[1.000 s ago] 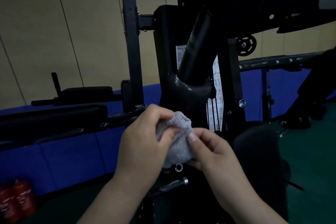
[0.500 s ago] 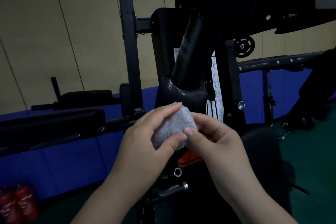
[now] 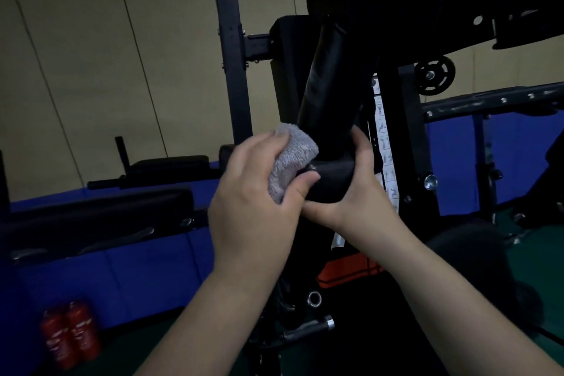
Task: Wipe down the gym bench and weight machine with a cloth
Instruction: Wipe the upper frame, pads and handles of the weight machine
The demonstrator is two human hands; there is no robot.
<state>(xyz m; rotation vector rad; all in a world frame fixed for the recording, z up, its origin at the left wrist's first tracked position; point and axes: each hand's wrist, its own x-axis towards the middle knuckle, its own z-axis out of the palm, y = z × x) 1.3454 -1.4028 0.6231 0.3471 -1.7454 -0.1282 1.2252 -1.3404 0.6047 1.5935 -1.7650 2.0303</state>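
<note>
The slanted tube (image 3: pixel 328 94) of the weight machine stands at centre. The cloth (image 3: pixel 290 159) presses against its left side, under the left hand (image 3: pixel 259 186); the right hand (image 3: pixel 360 189) wraps its base from the right. A bench pad (image 3: pixel 91 217) lies left of the tube, two bottles (image 3: pixel 71 336) on the floor below it. An exercise chart (image 3: pixel 385 143) hangs just right of the tube, a pulley (image 3: pixel 435 74) farther right and higher.

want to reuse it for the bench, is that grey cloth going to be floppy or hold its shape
Probably floppy: the grey cloth sits bunched and folded inside the left hand. Its looped terry pile suggests it is light and grippy, unlikely to slip on the black bar.
</note>
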